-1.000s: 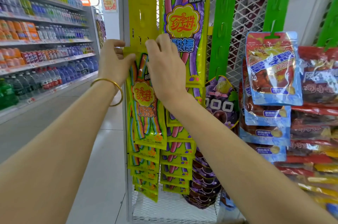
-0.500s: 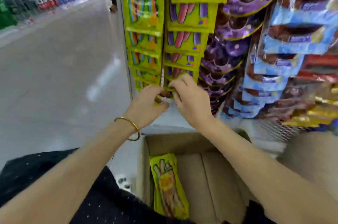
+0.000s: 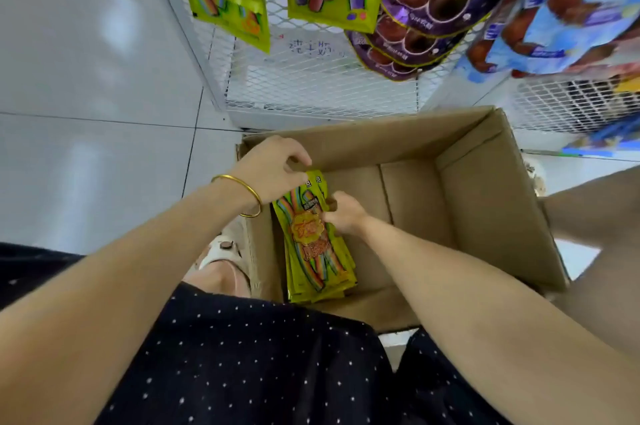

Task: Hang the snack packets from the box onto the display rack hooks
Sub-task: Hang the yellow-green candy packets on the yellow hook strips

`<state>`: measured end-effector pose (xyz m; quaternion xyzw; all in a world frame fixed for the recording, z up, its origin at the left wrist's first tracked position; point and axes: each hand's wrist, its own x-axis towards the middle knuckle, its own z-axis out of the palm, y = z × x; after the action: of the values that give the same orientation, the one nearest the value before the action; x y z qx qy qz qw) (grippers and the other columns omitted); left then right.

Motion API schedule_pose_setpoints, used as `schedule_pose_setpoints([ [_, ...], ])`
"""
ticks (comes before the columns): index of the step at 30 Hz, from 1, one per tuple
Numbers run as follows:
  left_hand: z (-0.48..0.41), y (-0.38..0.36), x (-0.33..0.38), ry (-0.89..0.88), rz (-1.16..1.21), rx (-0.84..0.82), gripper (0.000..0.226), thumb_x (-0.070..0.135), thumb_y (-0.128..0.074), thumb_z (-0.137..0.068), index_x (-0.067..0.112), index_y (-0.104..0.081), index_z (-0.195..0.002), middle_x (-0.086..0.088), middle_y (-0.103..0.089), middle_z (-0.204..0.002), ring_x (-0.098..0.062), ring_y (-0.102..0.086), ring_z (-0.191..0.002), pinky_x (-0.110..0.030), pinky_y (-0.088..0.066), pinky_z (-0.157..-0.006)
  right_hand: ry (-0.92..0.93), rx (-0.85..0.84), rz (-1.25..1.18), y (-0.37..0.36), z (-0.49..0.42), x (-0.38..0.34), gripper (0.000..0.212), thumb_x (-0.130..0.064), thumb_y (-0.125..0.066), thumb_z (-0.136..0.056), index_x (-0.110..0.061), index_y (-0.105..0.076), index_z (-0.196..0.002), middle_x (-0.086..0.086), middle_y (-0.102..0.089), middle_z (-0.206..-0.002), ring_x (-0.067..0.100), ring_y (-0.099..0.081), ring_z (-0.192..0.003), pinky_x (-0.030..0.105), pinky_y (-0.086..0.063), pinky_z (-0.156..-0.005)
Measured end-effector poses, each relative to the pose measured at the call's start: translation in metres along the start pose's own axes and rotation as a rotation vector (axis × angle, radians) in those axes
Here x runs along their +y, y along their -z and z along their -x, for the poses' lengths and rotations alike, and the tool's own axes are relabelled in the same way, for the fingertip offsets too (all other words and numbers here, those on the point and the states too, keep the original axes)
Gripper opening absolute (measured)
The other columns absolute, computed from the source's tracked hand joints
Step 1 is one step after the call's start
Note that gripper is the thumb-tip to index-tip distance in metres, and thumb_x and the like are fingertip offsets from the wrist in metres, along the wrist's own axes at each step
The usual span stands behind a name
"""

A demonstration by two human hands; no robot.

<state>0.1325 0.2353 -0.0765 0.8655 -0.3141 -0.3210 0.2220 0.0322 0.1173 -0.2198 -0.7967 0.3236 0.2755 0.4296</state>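
Cardboard box (image 3: 485,216) holds packets (image 3: 311,251) stacked against its left wall.

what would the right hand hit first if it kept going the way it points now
The top candy packet of the stack in the box. The right hand points left across it, fingertips seemingly at its edge; depth is unclear, so contact isn't certain.

I get one view only: head-worn wide-angle, pitched steeply down at the floor (image 3: 86,78), close over the cardboard box (image 3: 485,216). Rack (image 3: 311,92) foot at top edge; left hand (image 3: 273,164), right hand (image 3: 344,213) on snack packets (image 3: 311,251) mid-frame.
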Motion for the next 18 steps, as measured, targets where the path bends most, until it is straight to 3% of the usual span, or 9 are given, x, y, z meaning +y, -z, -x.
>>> schedule_pose_setpoints([
  [3,-0.002,-0.002,-0.008,0.022,0.040,0.012,0.021,0.012,-0.061,-0.084,0.012,-0.063,-0.105,-0.005,-0.058,-0.114,-0.019,-0.061,-0.092,-0.019,-0.040,-0.077,-0.051,0.026,-0.051,-0.016,-0.011,0.000,0.043,-0.016,-0.064,-0.085,-0.001,-0.048,-0.123,0.015,-0.054,-0.126,0.031,-0.051,-0.118,0.030,-0.040,-0.092],
  [9,0.006,-0.002,-0.025,0.062,0.084,0.037,0.018,0.010,-0.061,-0.084,0.012,-0.064,-0.102,-0.006,-0.059,-0.112,-0.020,-0.060,-0.095,-0.025,-0.045,-0.083,-0.158,0.115,-0.065,-0.031,-0.024,0.000,0.035,-0.012,-0.058,-0.087,-0.005,-0.046,-0.119,0.015,-0.054,-0.125,0.032,-0.051,-0.116,0.032,-0.040,-0.096],
  [14,0.008,-0.002,-0.031,0.091,0.114,0.057,0.019,0.013,-0.060,-0.086,0.013,-0.063,-0.104,-0.005,-0.058,-0.114,-0.020,-0.061,-0.092,-0.025,-0.045,-0.079,-0.117,0.115,-0.158,-0.036,-0.023,-0.004,0.051,-0.029,-0.068,-0.084,-0.013,-0.044,-0.127,0.007,-0.056,-0.125,0.028,-0.052,-0.117,0.034,-0.041,-0.100],
  [18,0.006,-0.001,-0.032,0.084,0.133,0.078,0.020,0.012,-0.060,-0.086,0.011,-0.063,-0.106,-0.005,-0.060,-0.111,-0.019,-0.061,-0.091,-0.017,-0.042,-0.069,-0.056,0.027,-0.151,-0.035,-0.020,-0.005,0.041,-0.030,-0.064,-0.087,-0.012,-0.058,-0.123,0.007,-0.062,-0.121,0.024,-0.057,-0.111,0.028,-0.043,-0.093],
])
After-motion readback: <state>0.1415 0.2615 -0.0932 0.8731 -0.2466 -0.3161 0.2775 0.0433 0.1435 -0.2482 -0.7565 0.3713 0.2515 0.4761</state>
